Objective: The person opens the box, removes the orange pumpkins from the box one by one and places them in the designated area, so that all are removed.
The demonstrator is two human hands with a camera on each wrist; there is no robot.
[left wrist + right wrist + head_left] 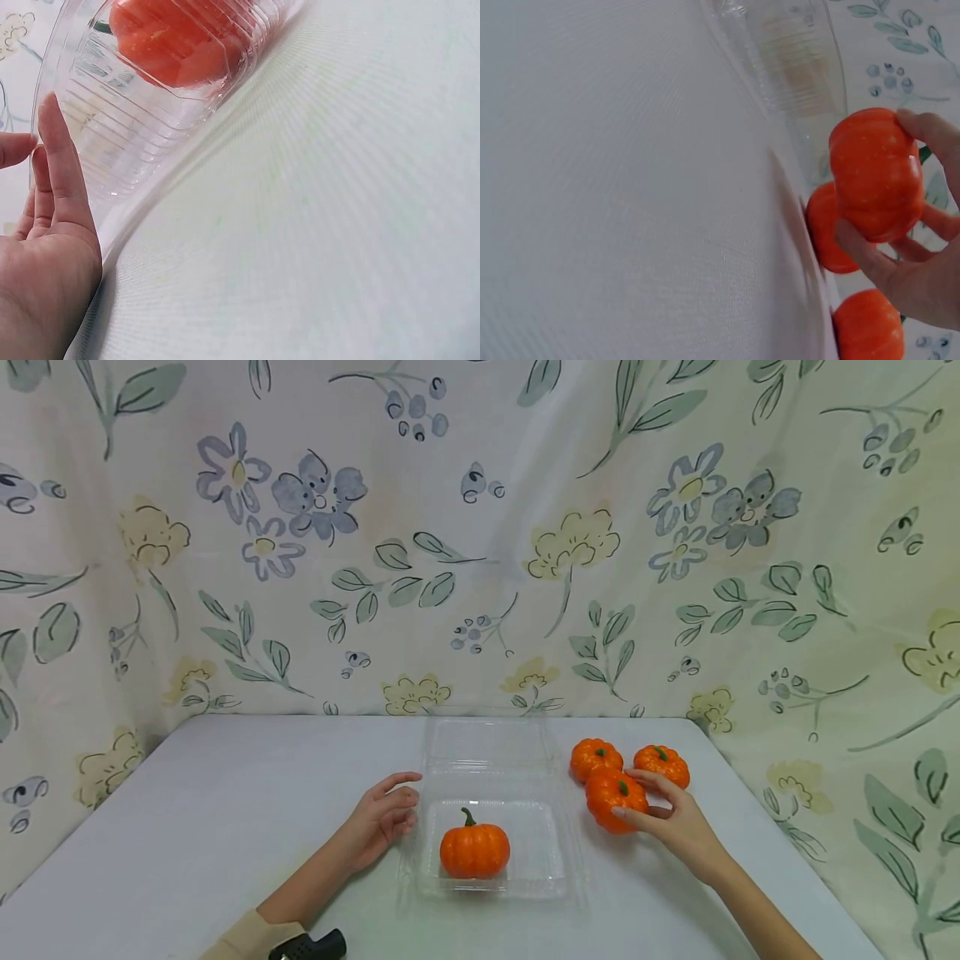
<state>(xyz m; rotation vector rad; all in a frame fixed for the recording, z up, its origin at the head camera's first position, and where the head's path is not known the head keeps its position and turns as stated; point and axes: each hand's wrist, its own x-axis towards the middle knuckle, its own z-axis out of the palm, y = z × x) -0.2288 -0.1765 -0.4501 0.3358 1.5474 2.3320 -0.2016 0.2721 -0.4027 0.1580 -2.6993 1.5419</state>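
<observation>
The right hand [682, 827], fingers pinching, holds a glossy, ribbed, green-stemmed orange pumpkin [609, 810]. The left hand [377, 825], fingers loosely spread, is beside a clear box [536, 860].

My head view looks forward and down across the white table [225, 827] to the floral curtain [480, 527], the widest and farthest of my three. My left wrist view sits close (tipped well over), with the left hand [56, 259] at lower left; my right wrist view, likewise tilted, has the right hand [926, 277] at right. The clear container [536, 839] shows in all three.
</observation>
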